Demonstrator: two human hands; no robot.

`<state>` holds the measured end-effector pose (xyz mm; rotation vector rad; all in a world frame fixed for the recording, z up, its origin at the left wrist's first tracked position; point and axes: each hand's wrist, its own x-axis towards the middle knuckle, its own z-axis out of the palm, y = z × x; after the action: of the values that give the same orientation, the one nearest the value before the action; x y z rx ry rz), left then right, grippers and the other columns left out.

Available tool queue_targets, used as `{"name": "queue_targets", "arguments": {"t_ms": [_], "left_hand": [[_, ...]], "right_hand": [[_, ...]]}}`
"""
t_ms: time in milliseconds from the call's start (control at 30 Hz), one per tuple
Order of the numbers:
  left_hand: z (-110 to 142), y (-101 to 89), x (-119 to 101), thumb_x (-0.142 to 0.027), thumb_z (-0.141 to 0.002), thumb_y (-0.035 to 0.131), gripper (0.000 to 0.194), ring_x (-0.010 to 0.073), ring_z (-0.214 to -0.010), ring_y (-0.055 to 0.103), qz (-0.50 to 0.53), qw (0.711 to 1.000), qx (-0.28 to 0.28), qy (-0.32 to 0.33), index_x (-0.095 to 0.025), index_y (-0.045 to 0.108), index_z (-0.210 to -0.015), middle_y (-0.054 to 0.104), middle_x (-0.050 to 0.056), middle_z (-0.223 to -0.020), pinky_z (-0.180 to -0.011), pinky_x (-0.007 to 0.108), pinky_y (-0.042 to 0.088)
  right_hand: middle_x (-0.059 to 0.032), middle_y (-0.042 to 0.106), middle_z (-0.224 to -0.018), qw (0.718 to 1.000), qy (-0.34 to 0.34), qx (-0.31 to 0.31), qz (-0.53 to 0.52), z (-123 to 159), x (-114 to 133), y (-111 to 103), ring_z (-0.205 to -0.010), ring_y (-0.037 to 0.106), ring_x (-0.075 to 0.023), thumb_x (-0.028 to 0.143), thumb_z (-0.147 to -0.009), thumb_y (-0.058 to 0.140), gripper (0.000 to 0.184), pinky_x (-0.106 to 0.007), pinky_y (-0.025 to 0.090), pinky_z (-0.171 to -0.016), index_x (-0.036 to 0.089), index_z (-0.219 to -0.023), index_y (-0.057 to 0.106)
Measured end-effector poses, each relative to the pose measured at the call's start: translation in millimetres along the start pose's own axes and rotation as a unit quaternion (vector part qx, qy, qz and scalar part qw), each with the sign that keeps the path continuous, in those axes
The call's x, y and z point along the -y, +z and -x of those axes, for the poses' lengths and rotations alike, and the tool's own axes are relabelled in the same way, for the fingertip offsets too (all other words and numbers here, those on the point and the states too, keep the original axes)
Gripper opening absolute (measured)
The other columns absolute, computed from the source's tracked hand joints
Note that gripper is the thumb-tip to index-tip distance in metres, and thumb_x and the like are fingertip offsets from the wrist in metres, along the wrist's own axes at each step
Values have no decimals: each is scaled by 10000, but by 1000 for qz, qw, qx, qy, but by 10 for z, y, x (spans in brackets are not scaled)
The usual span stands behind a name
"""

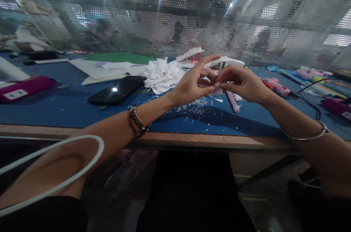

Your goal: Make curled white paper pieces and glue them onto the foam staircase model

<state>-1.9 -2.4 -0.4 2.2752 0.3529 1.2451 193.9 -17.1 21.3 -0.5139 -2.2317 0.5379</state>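
Note:
My left hand (pixel 193 82) and my right hand (pixel 241 82) meet above the blue table (pixel 68 109), fingertips touching. The left index finger points up and right while thumb and other fingers pinch toward the right hand. The right hand's fingers are curled and pinched around something small and pale I cannot make out. Under the hands lie white paper shavings (pixel 196 105) and a pink stick (pixel 233 102). A heap of white paper scraps (pixel 161 74) sits just behind the left hand.
A black phone (pixel 117 90) lies left of the scraps. White and green sheets (pixel 109 65) are further back, a magenta box (pixel 24 88) at far left, a pink glue gun (pixel 276 87) with a black cable at right. A perforated screen (pixel 175 16) stands behind, people beyond it.

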Motion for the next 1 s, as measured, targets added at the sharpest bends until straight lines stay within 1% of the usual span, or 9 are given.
{"name": "queue_targets", "arguments": {"t_ms": [133, 267, 333, 400, 500, 600, 667, 867, 1000], "left_hand": [[-10, -13, -15, -393, -725, 699, 831, 149, -841, 639, 16, 1000, -1, -17, -165, 264, -1395, 634, 29, -866, -730, 239, 539], [-23, -23, 4, -381, -721, 706, 853, 143, -818, 640, 30, 999, 16, -38, -148, 246, -1401, 649, 37, -873, -732, 238, 528], [-24, -24, 8, -366, -717, 713, 857, 141, -812, 642, 40, 998, 18, -43, -151, 243, -1401, 655, 39, -883, -735, 239, 525], [-22, -21, 3, -343, -712, 719, 858, 143, -815, 645, 49, 998, 14, -46, -153, 242, -1399, 658, 39, -889, -745, 244, 524], [-17, -17, -7, -306, -706, 723, 860, 148, -817, 652, 60, 997, 18, -53, -149, 238, -1399, 662, 45, -896, -765, 262, 527], [-12, -17, 6, -271, -707, 716, 853, 157, -829, 657, 69, 996, 23, -59, -153, 232, -1401, 667, 58, -916, -763, 276, 533], [-9, -20, 28, -250, -713, 703, 841, 160, -841, 654, 64, 996, 21, -57, -150, 229, -1401, 666, 65, -927, -749, 273, 536], [0, -21, 77, -236, -734, 669, 783, 160, -864, 642, 11, 999, 0, -36, -132, 253, -1388, 648, 66, -944, -779, 279, 537], [3, -24, 65, -261, -732, 680, 760, 145, -822, 631, -33, 999, -17, -23, -143, 290, -1373, 652, 49, -914, -752, 262, 529]], "right_hand": [[-17, 636, -827, 999, -11, -4, 36, 0, -11, -21, -711, 585, -96, 302, -832, 609, 173, -228, 471, -656, 155, -920, 630], [-14, 643, -780, 995, -23, 39, 88, 6, 12, -65, -665, 571, -82, 294, -902, 486, 243, -209, 448, -608, 145, -1004, 649], [-9, 639, -745, 995, -21, 40, 88, 8, 34, -72, -638, 570, -78, 295, -908, 470, 256, -206, 449, -587, 145, -1010, 651], [-10, 640, -730, 996, -10, 5, 90, 8, 56, -68, -611, 564, -76, 291, -897, 490, 228, -210, 452, -570, 152, -947, 664], [-8, 633, -709, 992, 6, -71, 102, 4, 75, -62, -567, 541, -73, 265, -863, 547, 163, -220, 452, -546, 174, -811, 672], [-4, 619, -686, 987, 19, -114, 110, 2, 57, -68, -557, 534, -77, 215, -798, 625, 69, -230, 452, -538, 181, -754, 666], [-5, 615, -677, 986, 26, -127, 110, 3, 31, -75, -569, 542, -84, 200, -768, 654, 40, -240, 455, -548, 174, -738, 655], [3, 590, -608, 977, 44, -146, 147, 1, -17, -80, -555, 510, -91, 243, -708, 722, 164, -249, 412, -517, 163, -631, 600], [13, 567, -575, 977, 26, -130, 167, 0, -11, -91, -521, 493, -88, 264, -782, 656, 124, -252, 390, -510, 175, -695, 659]]}}
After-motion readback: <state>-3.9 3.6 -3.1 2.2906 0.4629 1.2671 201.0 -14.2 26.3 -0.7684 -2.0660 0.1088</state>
